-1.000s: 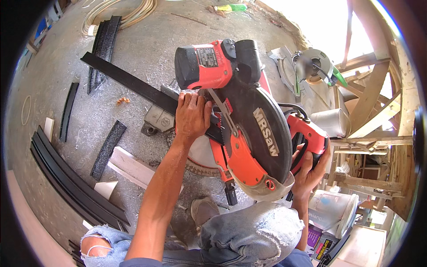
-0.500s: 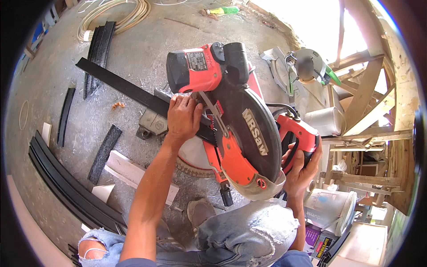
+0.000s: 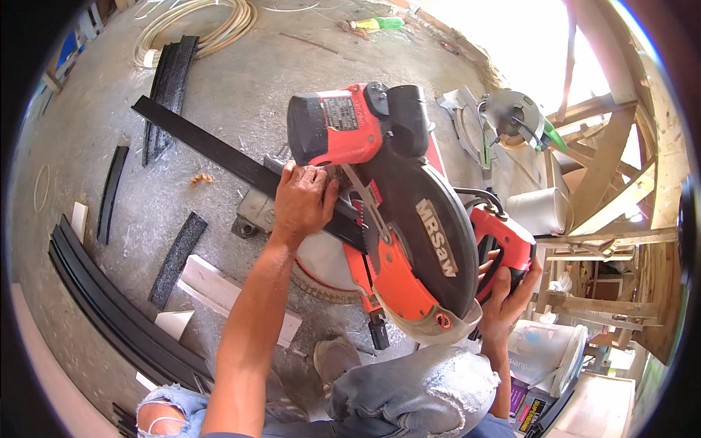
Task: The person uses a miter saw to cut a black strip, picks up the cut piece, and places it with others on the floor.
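Since the earlier frame our view has shifted a little; the left hand (image 3: 303, 201) has stayed pressed on the black strip (image 3: 219, 157) and the right hand (image 3: 507, 296) has stayed on the saw handle (image 3: 500, 241).

Now, centre frame: the left hand lies flat on the strip, fingers together and bearing down, just left of the blade guard (image 3: 423, 248). The strip runs from the upper left of the frame across the saw base (image 3: 321, 266) and under the chop saw (image 3: 387, 204). Right of centre, the right hand's fingers are wrapped and clamped on the handle. We can't tell whether the blade is touching the strip; the guard hides it.

Our read on doing this cut well:
- keep the strip tight to the fence, flat on the base
- keep the left fingers clear of the blade line; they sit close to it
- bring the head down steady, don't force it
- the long free end at upper left rests on the concrete floor (image 3: 241, 80); watch it for lifting

More black offcuts (image 3: 175, 255) lie at left, a second saw (image 3: 511, 120) at upper right.
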Available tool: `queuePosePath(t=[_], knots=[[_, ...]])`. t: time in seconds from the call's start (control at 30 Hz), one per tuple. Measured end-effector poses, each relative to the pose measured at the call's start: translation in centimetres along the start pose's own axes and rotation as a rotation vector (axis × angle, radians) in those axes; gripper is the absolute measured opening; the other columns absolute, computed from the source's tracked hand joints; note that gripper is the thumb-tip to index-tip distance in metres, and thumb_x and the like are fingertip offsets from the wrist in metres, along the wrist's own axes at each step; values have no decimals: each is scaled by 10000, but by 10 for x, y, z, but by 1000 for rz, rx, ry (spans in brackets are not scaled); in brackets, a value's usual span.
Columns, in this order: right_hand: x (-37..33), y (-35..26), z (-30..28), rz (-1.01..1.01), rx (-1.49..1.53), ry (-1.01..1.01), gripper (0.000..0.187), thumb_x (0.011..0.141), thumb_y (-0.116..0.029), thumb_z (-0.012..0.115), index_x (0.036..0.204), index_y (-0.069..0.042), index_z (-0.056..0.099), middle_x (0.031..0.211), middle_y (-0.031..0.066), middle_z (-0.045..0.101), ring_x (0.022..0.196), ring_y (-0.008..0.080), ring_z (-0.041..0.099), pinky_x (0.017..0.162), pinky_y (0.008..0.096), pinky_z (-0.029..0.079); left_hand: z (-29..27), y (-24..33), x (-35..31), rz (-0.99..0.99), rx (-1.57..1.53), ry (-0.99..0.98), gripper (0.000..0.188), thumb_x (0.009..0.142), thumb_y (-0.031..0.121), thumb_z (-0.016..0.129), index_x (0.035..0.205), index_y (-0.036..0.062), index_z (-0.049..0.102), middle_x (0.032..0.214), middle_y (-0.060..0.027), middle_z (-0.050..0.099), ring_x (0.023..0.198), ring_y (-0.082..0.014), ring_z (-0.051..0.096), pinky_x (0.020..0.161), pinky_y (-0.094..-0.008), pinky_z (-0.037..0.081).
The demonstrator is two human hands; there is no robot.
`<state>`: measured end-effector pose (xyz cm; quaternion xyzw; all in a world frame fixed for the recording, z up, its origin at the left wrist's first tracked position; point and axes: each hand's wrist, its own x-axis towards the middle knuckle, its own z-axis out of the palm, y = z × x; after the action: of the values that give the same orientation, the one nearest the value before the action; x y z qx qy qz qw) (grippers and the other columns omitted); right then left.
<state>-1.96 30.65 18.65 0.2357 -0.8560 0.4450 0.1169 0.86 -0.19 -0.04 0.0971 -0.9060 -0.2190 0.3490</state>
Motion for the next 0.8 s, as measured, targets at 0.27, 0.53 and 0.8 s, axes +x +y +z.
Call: queuePosePath(t=[0.27,0.53,0.8], knots=[[36,-23,-16,252,224,-92,316,749,41,527,1034,-28,408,961,174,674,835,194,681,776,301,563,5,-3,-1,-1,27,-13,243,918,234,594,932,11,688,862,-113,676,837,-280,611,828,-411,387],[41,-36,1,369,396,-44,517,629,-53,485,1139,30,496,876,162,678,723,214,676,737,327,576,6,-2,2,-34,-19,29,240,919,251,601,891,27,682,840,-106,662,845,-281,614,846,-415,387],[40,-21,-5,404,430,-181,690,919,-490,505,1364,37,481,876,131,682,700,183,650,657,279,536,5,1,2,-78,-4,52,248,900,263,611,810,33,631,803,-133,634,873,-342,600,1003,-466,364]])
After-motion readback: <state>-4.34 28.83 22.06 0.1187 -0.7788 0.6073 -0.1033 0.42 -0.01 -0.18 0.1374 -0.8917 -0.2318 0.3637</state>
